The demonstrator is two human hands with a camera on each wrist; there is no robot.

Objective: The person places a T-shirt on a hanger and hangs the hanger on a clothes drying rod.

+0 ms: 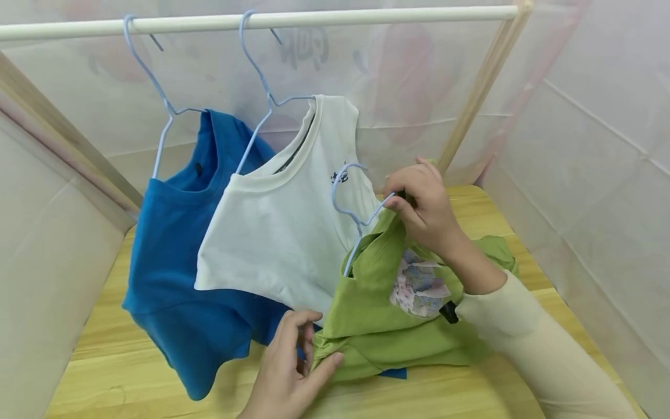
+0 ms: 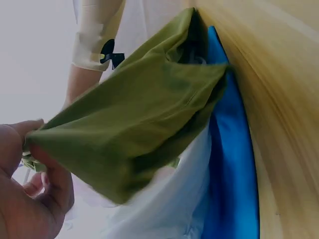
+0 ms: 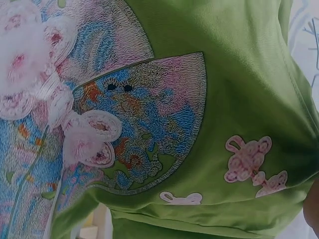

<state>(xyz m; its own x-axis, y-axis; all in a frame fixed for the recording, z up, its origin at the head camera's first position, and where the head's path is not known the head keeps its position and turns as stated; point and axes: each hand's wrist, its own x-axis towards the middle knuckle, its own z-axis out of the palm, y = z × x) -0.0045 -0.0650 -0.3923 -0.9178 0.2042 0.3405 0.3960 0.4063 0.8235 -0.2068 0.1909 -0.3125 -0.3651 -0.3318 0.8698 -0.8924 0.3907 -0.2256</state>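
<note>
A green shirt (image 1: 366, 314) with a patterned patch on its chest hangs partly on a light blue hanger (image 1: 359, 228). My right hand (image 1: 426, 209) pinches the shirt's far shoulder together with the hanger's arm. Lower down, my left hand (image 1: 290, 364) pinches the near edge of the same shirt between thumb and fingers. The left wrist view has the green cloth (image 2: 124, 104) stretched out from those fingertips. Up close in the right wrist view is the fuzzy colourful patch (image 3: 169, 109) with pink and white bear shapes.
Behind, a white sleeveless top (image 1: 282, 233) and a blue shirt (image 1: 178, 262) hang on blue hangers from a white rod (image 1: 377, 17). Wooden posts (image 1: 478, 87) support the rod over a wood-grain table (image 1: 120, 372). Pale sheet walls (image 1: 602, 174) enclose the space.
</note>
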